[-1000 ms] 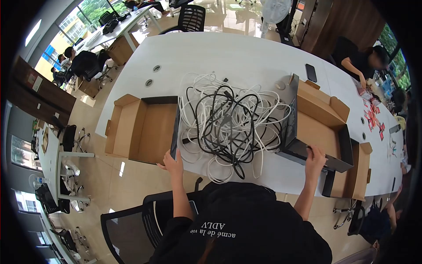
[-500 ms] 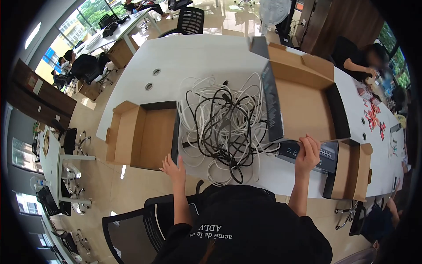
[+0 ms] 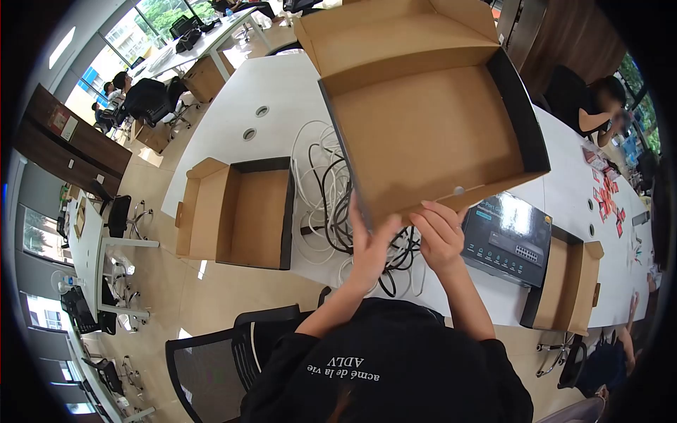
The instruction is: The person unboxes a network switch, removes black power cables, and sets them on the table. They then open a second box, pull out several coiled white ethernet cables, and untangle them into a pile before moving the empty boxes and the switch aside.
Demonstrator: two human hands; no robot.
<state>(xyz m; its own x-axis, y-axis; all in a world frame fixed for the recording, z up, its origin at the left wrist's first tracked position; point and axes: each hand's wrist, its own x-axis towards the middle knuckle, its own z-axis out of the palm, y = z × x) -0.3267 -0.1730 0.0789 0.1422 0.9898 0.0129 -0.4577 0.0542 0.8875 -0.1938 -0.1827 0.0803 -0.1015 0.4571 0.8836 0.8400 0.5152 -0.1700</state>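
A large open cardboard box, brown inside and dark outside, is held up over the table with its lid flap raised. My right hand grips its near wall, fingers over the rim. At the near left corner, my left hand is on the same box, its thumb blurred and some fingers along the outer side. Below the box lies a tangle of black and white cables, partly hidden by it. Right of my hands lies a closed dark printed box picturing a device with ports.
An open cardboard box stands at the table's left edge, another at the right. Red pieces lie farther right on the white table, near a seated person. A mesh chair stands behind left.
The large box has moved left and nearer, now over the cables. My left hand came from beside the left box to take hold of it. The dark printed box is more exposed.
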